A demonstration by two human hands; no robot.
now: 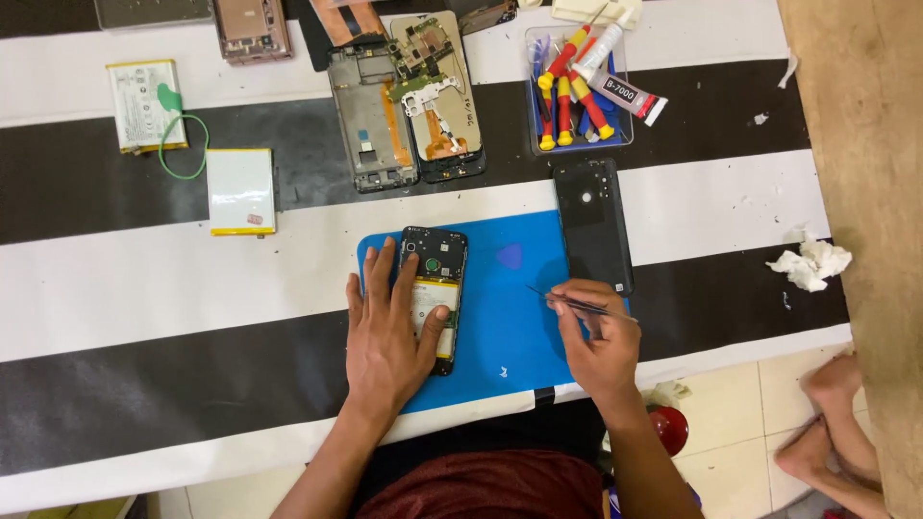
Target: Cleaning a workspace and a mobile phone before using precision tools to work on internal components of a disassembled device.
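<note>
Left hand [385, 332] flat, fingers spread, pressing opened phone [433, 293] at centre of blue mat [500, 327]; thumb across its lower half. Phone: back off, black frame, pale battery mid-body, dark board with round camera ring at top. Right hand [601, 336] at 4 o'clock from phone, pinching tweezers [567, 301], tips toward 10 o'clock, clear of phone. Black back cover [593, 223] at 2 o'clock, overhanging mat edge. Farther, 12 o'clock: two stripped phone frames [404, 101]. Tray of screwdrivers [577, 91] at 1 o'clock.
</note>
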